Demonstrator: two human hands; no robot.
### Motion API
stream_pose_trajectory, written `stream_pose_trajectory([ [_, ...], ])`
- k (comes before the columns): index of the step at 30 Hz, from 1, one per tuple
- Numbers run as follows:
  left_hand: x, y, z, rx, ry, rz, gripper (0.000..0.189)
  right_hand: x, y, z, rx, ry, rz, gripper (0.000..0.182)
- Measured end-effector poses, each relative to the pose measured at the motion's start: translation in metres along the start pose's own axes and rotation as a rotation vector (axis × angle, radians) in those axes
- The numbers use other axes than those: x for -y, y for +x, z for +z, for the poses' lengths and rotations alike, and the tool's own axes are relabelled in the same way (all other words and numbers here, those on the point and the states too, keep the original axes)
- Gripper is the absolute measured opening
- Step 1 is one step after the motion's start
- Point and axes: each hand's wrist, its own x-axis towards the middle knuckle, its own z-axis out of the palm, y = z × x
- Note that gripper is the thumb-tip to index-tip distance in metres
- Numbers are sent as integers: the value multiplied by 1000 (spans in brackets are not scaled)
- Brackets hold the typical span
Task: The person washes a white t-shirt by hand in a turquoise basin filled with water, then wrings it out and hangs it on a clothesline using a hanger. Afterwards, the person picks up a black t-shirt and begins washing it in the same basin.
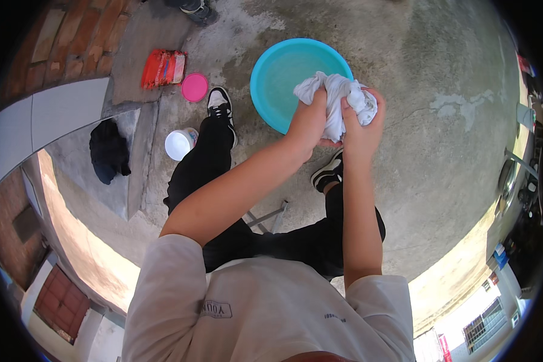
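A bunched, twisted white cloth (335, 97) is gripped between my two hands, over the right side of a turquoise plastic basin (259, 97). My left hand (311, 120) grips the cloth's lower left part, its fingers mostly hidden behind the fabric. Around the right end of the bundle is my right hand (364, 122), with its thumb pressed on the front. Cloudy water (289, 63) fills part of the basin, which stands on the concrete floor between and ahead of my feet.
Left of my shoe (221, 106) lie a pink round lid (194, 87) and a red plastic bag (160, 69) bearing writing. A white tub (179, 145) lies nearby. Dark cloth (109, 151) rests on a concrete ledge (133, 181). Metal stool legs (269, 219) show beneath me.
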Motion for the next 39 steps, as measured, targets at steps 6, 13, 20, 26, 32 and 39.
stream_pose_trajectory([
  [6,22,27,-10,-178,134,595,36,-3,-7,9,-78,181,119,39],
  [13,19,11,-7,-290,863,912,46,-26,2,1,19,675,437,41],
  [20,11,26,-6,-242,1085,843,51,-42,9,-9,71,745,558,44],
  [26,-3,5,4,-9,354,424,60,-13,13,-18,-53,632,379,42],
  [32,-33,1,-20,124,-306,-196,65,-1,8,-26,-95,405,162,38],
  [39,-16,11,-40,274,-167,-220,55,19,-1,-22,82,-246,-566,51],
])
